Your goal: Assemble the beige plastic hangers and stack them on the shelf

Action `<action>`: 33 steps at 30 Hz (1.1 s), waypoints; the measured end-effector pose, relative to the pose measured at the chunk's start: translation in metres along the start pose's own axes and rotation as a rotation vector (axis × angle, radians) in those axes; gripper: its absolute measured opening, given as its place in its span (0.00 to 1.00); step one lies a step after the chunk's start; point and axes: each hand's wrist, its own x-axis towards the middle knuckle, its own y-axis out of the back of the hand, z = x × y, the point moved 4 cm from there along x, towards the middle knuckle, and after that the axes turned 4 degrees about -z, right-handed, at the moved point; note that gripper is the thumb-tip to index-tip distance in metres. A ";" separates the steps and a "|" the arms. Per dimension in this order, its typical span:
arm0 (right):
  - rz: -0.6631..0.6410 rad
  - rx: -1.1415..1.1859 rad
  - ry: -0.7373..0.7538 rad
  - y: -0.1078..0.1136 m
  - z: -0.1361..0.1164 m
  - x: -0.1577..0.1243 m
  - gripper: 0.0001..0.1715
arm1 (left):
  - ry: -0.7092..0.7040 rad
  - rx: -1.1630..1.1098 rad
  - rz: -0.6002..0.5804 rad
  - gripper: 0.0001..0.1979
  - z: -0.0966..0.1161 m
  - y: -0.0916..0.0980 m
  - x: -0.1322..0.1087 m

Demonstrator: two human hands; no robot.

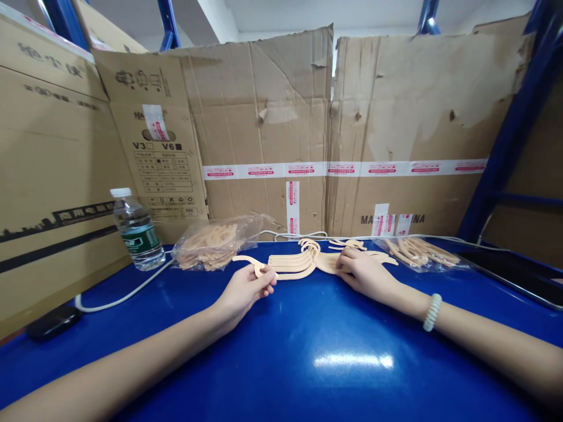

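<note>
My left hand (248, 287) is closed, pinching a flat beige curved piece (246, 259) with a long thin tail between thumb and fingers. Just right of it, several flat beige curved strips (290, 264) lie nested side by side on the blue table (281, 340). Small hooked ends (309, 246) rise behind them. My right hand (367, 274), with a pale coiled band on the wrist, bends its fingers together over another beige piece (326, 262); what its fingertips grip is hidden. Past that hand, more beige strips (385, 258) stick out to the right.
A clear plastic bag (211, 243) of beige pieces lies at left, another bag (417, 252) at right. A water bottle (137, 231), white cable (127, 298) and black device (55, 322) sit left. A dark flat device (514, 272) lies right. Cardboard (264, 129) walls the back.
</note>
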 end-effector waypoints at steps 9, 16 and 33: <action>-0.106 0.536 -0.054 0.011 0.010 0.003 0.05 | 0.027 -0.166 -0.005 0.15 0.000 0.003 0.002; -0.136 0.760 -0.018 0.032 0.016 0.006 0.14 | -0.039 -0.284 -0.109 0.13 0.003 -0.001 0.000; -0.153 0.696 -0.004 0.039 0.010 0.003 0.08 | 0.033 -0.389 -0.276 0.09 0.000 -0.007 0.000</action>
